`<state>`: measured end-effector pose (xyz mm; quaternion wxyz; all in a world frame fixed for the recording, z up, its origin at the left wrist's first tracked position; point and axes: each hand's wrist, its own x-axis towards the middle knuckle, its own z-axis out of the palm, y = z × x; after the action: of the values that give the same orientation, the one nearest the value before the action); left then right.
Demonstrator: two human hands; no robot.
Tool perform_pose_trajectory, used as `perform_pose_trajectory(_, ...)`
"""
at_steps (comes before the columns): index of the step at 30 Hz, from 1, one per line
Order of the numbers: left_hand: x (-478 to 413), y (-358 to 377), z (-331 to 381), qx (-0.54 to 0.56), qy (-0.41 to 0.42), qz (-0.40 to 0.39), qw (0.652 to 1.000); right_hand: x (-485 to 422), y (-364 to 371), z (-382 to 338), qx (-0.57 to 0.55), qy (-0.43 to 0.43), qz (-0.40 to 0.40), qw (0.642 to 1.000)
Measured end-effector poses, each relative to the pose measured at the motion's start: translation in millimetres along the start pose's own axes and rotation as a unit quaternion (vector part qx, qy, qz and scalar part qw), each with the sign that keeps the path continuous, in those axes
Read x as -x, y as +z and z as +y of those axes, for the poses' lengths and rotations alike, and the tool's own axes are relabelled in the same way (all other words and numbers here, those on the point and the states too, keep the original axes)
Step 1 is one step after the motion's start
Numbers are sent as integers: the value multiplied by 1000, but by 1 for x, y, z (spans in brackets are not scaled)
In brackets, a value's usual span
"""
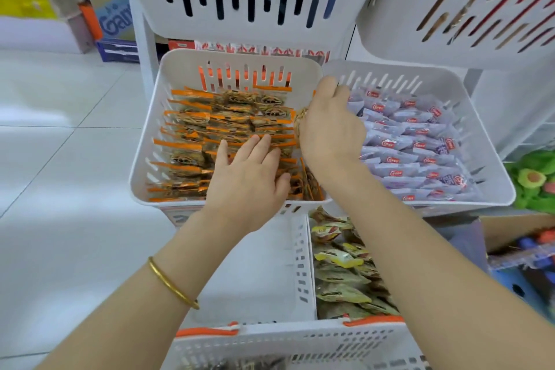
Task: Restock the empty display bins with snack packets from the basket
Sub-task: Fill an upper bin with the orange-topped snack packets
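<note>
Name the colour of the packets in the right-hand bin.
The packets are pale purple with small red labels; the head view shows them.

Orange-packet bin (147, 135) open from above, left hand (246, 180) flat over its front right, right hand (330, 129) gripping snack packets (299, 120) above the adjoining rims, upper bin (228, 30) overhanging the back, purple-packet bin (477, 129) full.

A single wide-angle head camera looks forward and down from close above the white display bins (149, 141).
</note>
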<state>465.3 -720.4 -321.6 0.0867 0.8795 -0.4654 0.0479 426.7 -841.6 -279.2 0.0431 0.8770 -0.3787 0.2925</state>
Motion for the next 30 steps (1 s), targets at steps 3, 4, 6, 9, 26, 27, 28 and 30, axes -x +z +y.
perform_pose_trajectory(3,-1,1,1,-3,-5,-1,1000,8,0,0,8,-18,-58,998)
perform_pose_trajectory(4,-2,2,1,-3,-7,0,1000,8,-2,2,8,-15,-71,997)
perform_pose_trajectory(6,-2,2,1,-5,-9,1,1000,10,-7,5,7,-13,-81,997)
perform_pose_trajectory(9,-2,2,1,-5,-12,2,1000,18,-10,5,11,-9,-89,996)
perform_pose_trajectory(26,-1,0,2,2,-23,15,1000,-3,-11,-8,-40,49,-156,986)
perform_pose_trajectory(27,0,0,2,3,-25,14,1000,-4,-10,-8,-52,65,-154,985)
perform_pose_trajectory(28,0,0,2,4,-25,14,1000,-5,-9,-7,-62,78,-151,983)
perform_pose_trajectory(30,0,0,2,6,-25,16,1000,-4,-8,-6,-69,95,-147,982)
